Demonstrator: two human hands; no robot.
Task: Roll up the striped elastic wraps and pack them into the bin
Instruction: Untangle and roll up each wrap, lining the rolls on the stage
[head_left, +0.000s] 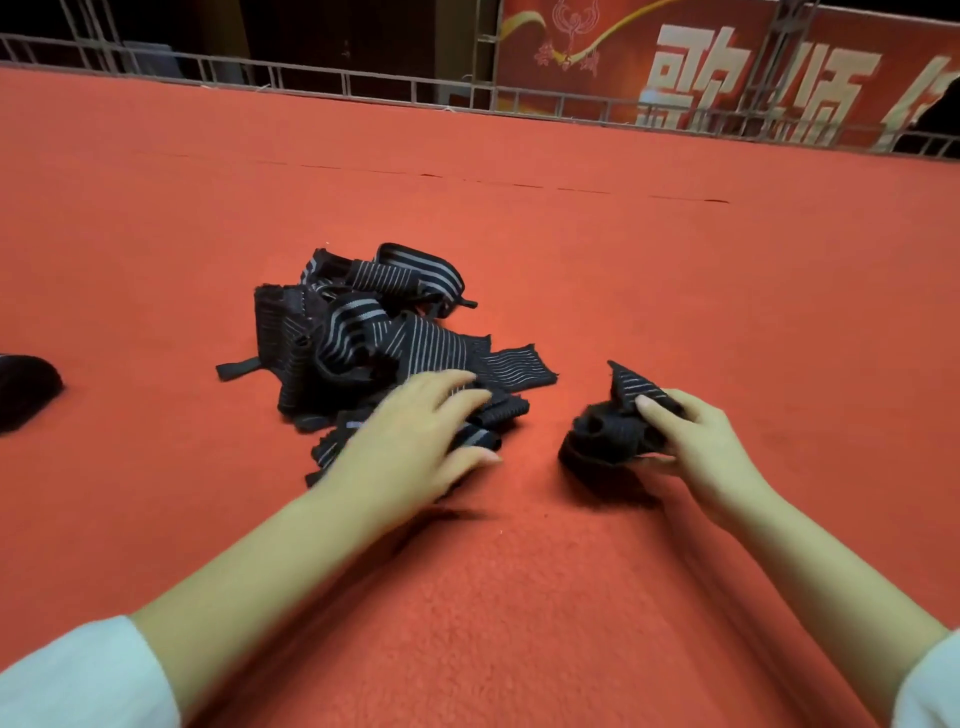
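- Red carpet (571, 234) carries a tangled pile of striped elastic wraps (363, 322).
- My left hand (410, 447), fingers straight, rests on that pile.
- My right hand (696, 441) pinches a part-rolled wrap (608, 431).

I see the pile of wraps (374, 332) lying on the carpet (571, 249) a little left of centre, with my left hand (415, 441) laid over its near right edge. To the right of the pile and apart from it, a part-rolled wrap (613, 434) sits in the fingers (655, 409) of my right hand (701, 447), which reaches in from the near right. A separate bundle (26, 389) lies well apart at the far left edge, and behind everything a railing (363, 85) runs along the carpet's far side, with a banner (727, 67) behind it on the right.
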